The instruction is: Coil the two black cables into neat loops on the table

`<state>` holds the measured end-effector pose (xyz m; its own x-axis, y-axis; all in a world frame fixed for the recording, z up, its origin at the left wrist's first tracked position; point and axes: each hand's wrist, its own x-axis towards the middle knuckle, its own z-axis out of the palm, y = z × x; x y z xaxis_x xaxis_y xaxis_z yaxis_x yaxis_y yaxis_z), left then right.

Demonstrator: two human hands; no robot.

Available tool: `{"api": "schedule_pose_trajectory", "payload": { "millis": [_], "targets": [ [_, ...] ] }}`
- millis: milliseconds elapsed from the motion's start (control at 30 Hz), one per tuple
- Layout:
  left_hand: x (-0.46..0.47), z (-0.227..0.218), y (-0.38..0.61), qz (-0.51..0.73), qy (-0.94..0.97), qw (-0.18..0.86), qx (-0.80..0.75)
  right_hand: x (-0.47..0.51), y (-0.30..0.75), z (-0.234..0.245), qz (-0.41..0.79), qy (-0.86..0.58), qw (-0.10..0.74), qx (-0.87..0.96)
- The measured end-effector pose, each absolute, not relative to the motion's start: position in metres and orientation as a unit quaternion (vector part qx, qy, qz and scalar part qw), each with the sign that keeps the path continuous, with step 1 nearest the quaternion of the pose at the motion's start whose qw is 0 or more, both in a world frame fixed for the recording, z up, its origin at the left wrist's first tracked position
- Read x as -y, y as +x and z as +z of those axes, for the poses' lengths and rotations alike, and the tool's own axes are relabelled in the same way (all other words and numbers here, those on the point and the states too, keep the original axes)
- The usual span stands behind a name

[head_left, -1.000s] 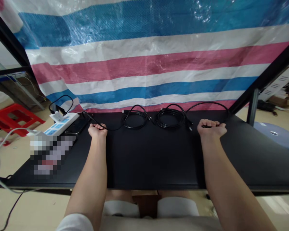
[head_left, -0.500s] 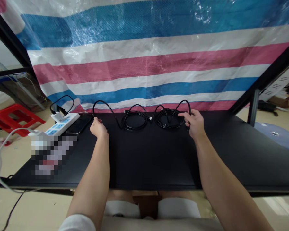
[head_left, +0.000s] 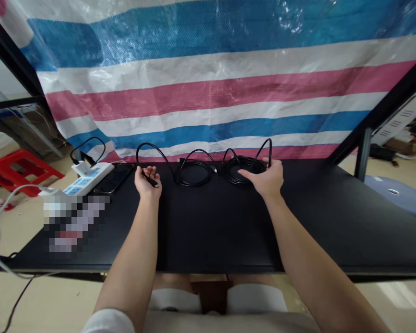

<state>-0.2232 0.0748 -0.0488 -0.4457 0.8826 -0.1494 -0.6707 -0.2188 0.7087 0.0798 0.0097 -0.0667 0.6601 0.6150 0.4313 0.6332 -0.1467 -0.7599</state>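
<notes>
Two coils of black cable, the left coil (head_left: 193,185) and the right coil (head_left: 236,180), lie side by side near the table's back edge. A pale plug (head_left: 214,169) sits between them. My left hand (head_left: 147,184), palm up with curled fingers, holds the dark plug end (head_left: 150,180) of the left coil's cable; its metal tip points right. From there the cable arcs up and back to the coil. My right hand (head_left: 269,179) is at the right coil's right side, thumb stretched left, fingers around a raised loop of its cable. The fingertips are partly hidden.
On the black table (head_left: 215,226), a white power strip (head_left: 86,180) with plugged-in chargers and a phone (head_left: 113,178) lie at the left. A striped plastic sheet (head_left: 208,92) hangs behind. A red stool (head_left: 24,171) stands on the floor at left.
My left hand has turned palm up and shifted slightly right, bringing the plug end into view. My right hand has moved a little left and turned, its thumb now stretched over the right coil.
</notes>
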Motion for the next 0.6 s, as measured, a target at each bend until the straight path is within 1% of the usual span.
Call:
{"api": "schedule_pose_trajectory", "payload": {
  "millis": [67,167,367,500,600],
  "targets": [
    [-0.074,-0.050,-0.225,0.769,0.146,0.528,-0.328,-0.011,0.077,-0.068,-0.037,-0.757,0.513,0.404],
    [-0.070,-0.049,-0.225,0.776,0.136,0.548,-0.279,-0.015,0.076,-0.072,-0.060,-0.746,0.559,0.357],
    [-0.067,-0.046,-0.226,0.776,0.130,0.543,-0.294,-0.016,0.092,-0.072,-0.030,-0.691,0.668,0.275],
    [-0.064,-0.043,-0.220,0.756,0.159,0.555,-0.309,-0.020,0.094,-0.068,0.033,-0.565,0.762,0.313],
    [-0.060,-0.039,-0.213,0.737,0.169,0.580,-0.302,-0.021,0.090,-0.067,0.107,-0.499,0.779,0.364]
  ]
}}
